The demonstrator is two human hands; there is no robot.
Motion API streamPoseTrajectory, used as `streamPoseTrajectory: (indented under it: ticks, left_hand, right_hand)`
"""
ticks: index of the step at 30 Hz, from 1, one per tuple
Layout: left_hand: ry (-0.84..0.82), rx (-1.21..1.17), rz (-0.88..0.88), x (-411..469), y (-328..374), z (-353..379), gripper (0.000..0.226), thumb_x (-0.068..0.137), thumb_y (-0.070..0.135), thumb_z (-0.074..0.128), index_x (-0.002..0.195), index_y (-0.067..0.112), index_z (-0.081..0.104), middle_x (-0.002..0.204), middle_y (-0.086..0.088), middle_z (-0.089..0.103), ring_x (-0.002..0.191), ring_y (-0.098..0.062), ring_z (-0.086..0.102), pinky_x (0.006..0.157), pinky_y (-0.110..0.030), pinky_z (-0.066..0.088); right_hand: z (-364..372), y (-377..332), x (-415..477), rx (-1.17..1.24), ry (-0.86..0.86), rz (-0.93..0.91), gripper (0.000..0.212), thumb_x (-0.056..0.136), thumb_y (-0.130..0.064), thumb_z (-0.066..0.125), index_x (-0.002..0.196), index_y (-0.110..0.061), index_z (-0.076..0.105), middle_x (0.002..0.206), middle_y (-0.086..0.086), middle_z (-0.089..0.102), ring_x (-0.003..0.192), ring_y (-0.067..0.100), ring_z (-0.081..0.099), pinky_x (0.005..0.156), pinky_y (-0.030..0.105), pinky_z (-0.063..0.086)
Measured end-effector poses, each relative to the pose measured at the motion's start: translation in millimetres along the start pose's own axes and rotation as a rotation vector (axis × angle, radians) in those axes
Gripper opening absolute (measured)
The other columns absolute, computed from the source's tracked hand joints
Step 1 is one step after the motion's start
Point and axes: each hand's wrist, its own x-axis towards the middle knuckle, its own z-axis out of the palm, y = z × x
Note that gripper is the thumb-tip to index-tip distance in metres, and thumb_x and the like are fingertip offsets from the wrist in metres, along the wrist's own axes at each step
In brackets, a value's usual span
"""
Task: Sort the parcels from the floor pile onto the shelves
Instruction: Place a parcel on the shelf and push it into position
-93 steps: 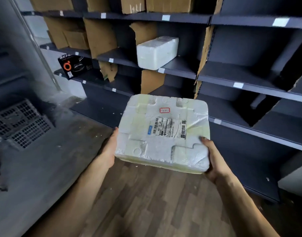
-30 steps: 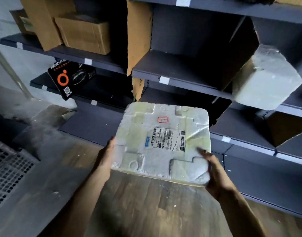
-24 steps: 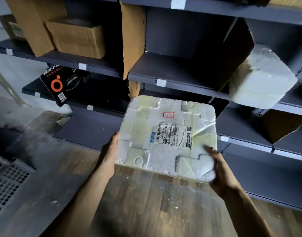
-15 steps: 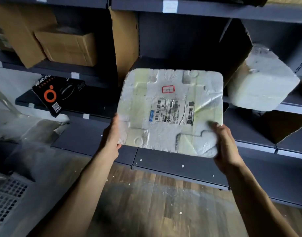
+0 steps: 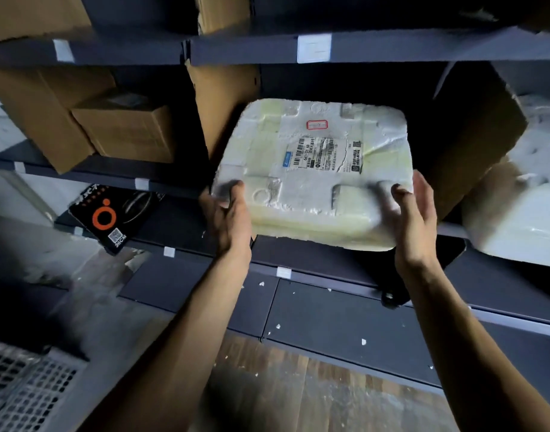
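Gripping foam parcel (image 5: 311, 182) at both near corners with left hand (image 5: 230, 219) and right hand (image 5: 415, 219), one per side for level entry into shelf bay (image 5: 345, 84) between cardboard dividers (image 5: 224, 98); apparently part-resting there, front edge overhanging.

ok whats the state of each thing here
foam box: label up, held at the middle shelf's opening
left hand: grips its near left corner
right hand: grips its near right corner
second foam box: tilted on that shelf, further right
cardboard box: closed, on that shelf, left
black packet: overhanging the lower shelf's edge
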Motion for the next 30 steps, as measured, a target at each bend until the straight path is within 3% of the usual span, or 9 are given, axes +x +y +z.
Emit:
streamPoseTrajectory:
  ticks: [2, 4, 7, 9, 11, 14, 17, 22, 30]
  left_hand:
    - [0.035, -0.014, 0.026, 14.7, 4.8, 21.1, 0.064, 0.087, 0.039, 0.07, 0.143, 0.018, 0.048, 0.139, -0.001, 0.057, 0.127, -0.021, 0.056, 0.1, -0.028, 0.042]
    - [0.014, -0.009, 0.011, 29.2, 6.8, 41.0, 0.067, 0.088, 0.04, 0.07, 0.146, 0.02, 0.044, 0.146, -0.004, 0.054, 0.129, -0.025, 0.055, 0.104, -0.031, 0.044]
    - [-0.027, 0.03, 0.035, 51.8, 1.2, 69.4, 0.071, 0.09, 0.041, 0.07, 0.151, 0.02, 0.04, 0.151, -0.004, 0.048, 0.134, -0.022, 0.049, 0.094, -0.017, 0.035]
    - [-0.067, 0.055, 0.057, 69.2, -0.1, 86.0, 0.072, 0.094, 0.041, 0.068, 0.154, 0.02, 0.035, 0.157, -0.004, 0.042, 0.141, -0.022, 0.043, 0.104, -0.019, 0.032]
    - [-0.096, 0.06, 0.056, 87.8, -3.3, 100.2, 0.078, 0.091, 0.054, 0.066, 0.155, 0.025, 0.033, 0.16, 0.0, 0.039, 0.145, -0.024, 0.04, 0.118, -0.036, 0.031]
    - [-0.076, 0.043, 0.079, 98.6, -9.0, 115.8, 0.077, 0.091, 0.057, 0.066, 0.154, 0.026, 0.034, 0.159, 0.003, 0.038, 0.144, -0.022, 0.039, 0.117, -0.034, 0.028]
    - [-0.022, -0.063, 0.161, 101.9, -13.6, 128.6, 0.073, 0.092, 0.041, 0.073, 0.151, 0.015, 0.04, 0.151, -0.008, 0.043, 0.138, -0.023, 0.043, 0.103, -0.023, 0.033]
    - [0.002, -0.129, 0.209, 105.1, -18.5, 137.0, 0.081, 0.079, 0.053, 0.065, 0.149, 0.017, 0.043, 0.145, -0.01, 0.045, 0.134, -0.025, 0.045, 0.102, -0.028, 0.036]
    - [-0.039, -0.114, 0.213, 111.8, -18.2, 137.3, 0.088, 0.075, 0.064, 0.061, 0.149, 0.022, 0.04, 0.145, -0.004, 0.043, 0.135, -0.024, 0.043, 0.108, -0.037, 0.038]
  right_hand:
    - [10.2, 3.9, 19.1, -0.034, 0.042, -0.06, 0.059, 0.099, -0.019, 0.059, 0.155, -0.013, 0.042, 0.155, 0.001, 0.053, 0.141, 0.01, 0.05, 0.117, 0.021, 0.039]
    - [19.4, 6.4, 41.9, -0.052, 0.075, -0.079, 0.064, 0.096, -0.02, 0.061, 0.156, -0.01, 0.04, 0.154, 0.005, 0.053, 0.141, 0.014, 0.052, 0.121, 0.034, 0.039]
    - [26.1, 8.3, 78.1, -0.063, 0.116, -0.072, 0.079, 0.086, -0.032, 0.07, 0.155, -0.005, 0.041, 0.153, 0.015, 0.052, 0.134, 0.021, 0.056, 0.12, 0.045, 0.041]
    - [30.7, 12.2, 99.9, 0.003, 0.157, -0.055, 0.075, 0.086, -0.024, 0.072, 0.149, 0.005, 0.044, 0.133, 0.015, 0.062, 0.107, 0.012, 0.066, 0.106, 0.033, 0.053]
    - [38.9, 16.5, 119.7, -0.001, 0.164, -0.072, 0.055, 0.091, -0.006, 0.068, 0.14, 0.012, 0.05, 0.103, 0.002, 0.073, 0.087, 0.005, 0.07, 0.087, 0.025, 0.055]
    - [44.8, 22.1, 138.6, 0.01, 0.203, -0.087, 0.04, 0.094, 0.007, 0.059, 0.132, 0.014, 0.054, 0.096, 0.001, 0.078, 0.089, 0.01, 0.076, 0.082, 0.023, 0.056]
    - [47.4, 23.9, 146.5, 0.003, 0.258, -0.095, 0.041, 0.091, -0.012, 0.066, 0.128, 0.005, 0.059, 0.099, -0.003, 0.078, 0.087, 0.002, 0.073, 0.081, 0.019, 0.054]
    - [48.6, 27.2, 153.5, -0.133, 0.259, -0.167, 0.041, 0.096, 0.01, 0.053, 0.135, 0.02, 0.05, 0.09, -0.002, 0.08, 0.09, 0.015, 0.076, 0.087, 0.027, 0.056]
    - [51.2, 27.0, 156.1, -0.128, 0.264, -0.139, 0.041, 0.101, 0.005, 0.053, 0.14, 0.018, 0.047, 0.092, -0.004, 0.081, 0.098, 0.016, 0.077, 0.089, 0.024, 0.057]
